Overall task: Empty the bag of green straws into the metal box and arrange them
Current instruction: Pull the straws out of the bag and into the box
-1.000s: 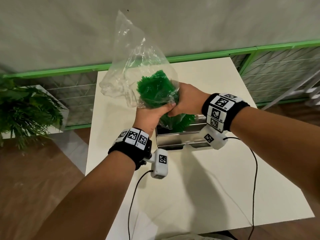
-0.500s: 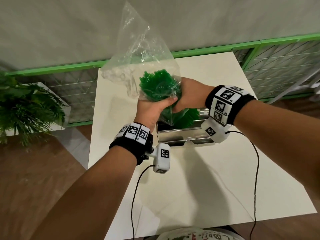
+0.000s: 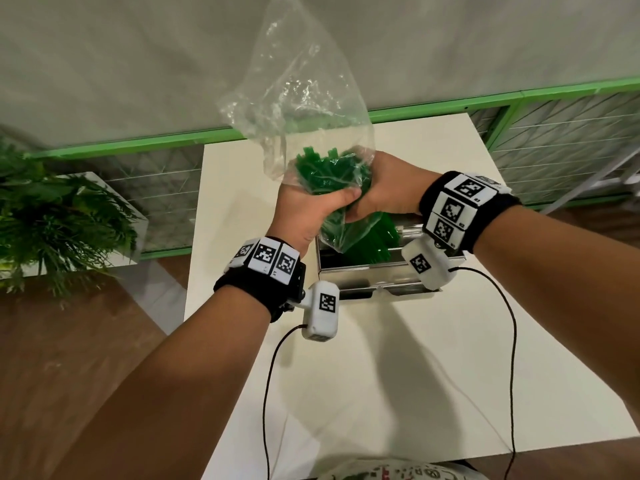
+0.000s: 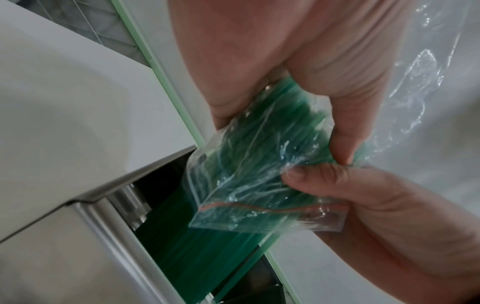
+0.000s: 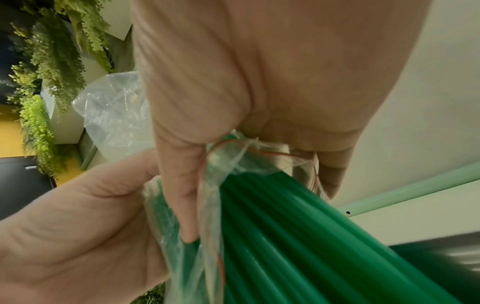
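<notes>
A clear plastic bag [image 3: 294,98] of green straws [image 3: 325,171] is held upside down over the metal box [image 3: 360,277] on the white table. My left hand [image 3: 311,209] grips the bundle through the bag from the left, and my right hand [image 3: 384,188] grips it from the right. The bag's mouth, edged with a red line [image 4: 270,207], points down, and the straws [image 5: 298,236] slide out of it into the box [image 4: 124,197]. The box's far side is hidden behind my hands.
The white table [image 3: 346,393] has bare surface in front of the box. A green-framed mesh rail [image 3: 519,98] runs behind it. A potted fern [image 3: 52,216] stands on the left over a wooden floor. Black cables [image 3: 512,341] hang from my wrists.
The bag and both hands have lifted slightly and shifted a little right. More straw length now shows below the bag's mouth, reaching into the box.
</notes>
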Tool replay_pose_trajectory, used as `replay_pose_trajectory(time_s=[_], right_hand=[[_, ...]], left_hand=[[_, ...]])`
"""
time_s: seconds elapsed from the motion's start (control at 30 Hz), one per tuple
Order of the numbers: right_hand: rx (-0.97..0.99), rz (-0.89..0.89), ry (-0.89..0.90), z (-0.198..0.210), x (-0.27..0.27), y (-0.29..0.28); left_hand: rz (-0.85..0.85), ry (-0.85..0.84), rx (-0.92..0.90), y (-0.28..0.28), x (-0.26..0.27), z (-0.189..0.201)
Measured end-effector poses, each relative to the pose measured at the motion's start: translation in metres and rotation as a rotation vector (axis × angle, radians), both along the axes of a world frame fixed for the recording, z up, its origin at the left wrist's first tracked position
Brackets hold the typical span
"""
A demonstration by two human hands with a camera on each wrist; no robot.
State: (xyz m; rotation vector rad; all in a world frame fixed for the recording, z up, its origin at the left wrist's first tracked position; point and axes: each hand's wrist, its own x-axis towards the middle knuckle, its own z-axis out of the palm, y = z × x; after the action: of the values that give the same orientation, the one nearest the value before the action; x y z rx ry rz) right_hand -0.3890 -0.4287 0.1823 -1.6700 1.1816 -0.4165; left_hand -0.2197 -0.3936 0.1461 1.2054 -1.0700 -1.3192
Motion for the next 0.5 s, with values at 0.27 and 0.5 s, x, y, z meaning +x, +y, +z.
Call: replay_pose_trajectory(time_s=[0.27, 0.5], right_hand=[[-0.077, 0.032, 0.128, -0.012, 0.023, 0.0], [-0.129, 0.069, 0.238, -0.013, 0.045, 0.002]], left_hand=[[0.06, 0.034, 0.07, 0.004, 0.019, -0.003], [0.096, 0.056, 0.09, 0.008, 0.035, -0.007]])
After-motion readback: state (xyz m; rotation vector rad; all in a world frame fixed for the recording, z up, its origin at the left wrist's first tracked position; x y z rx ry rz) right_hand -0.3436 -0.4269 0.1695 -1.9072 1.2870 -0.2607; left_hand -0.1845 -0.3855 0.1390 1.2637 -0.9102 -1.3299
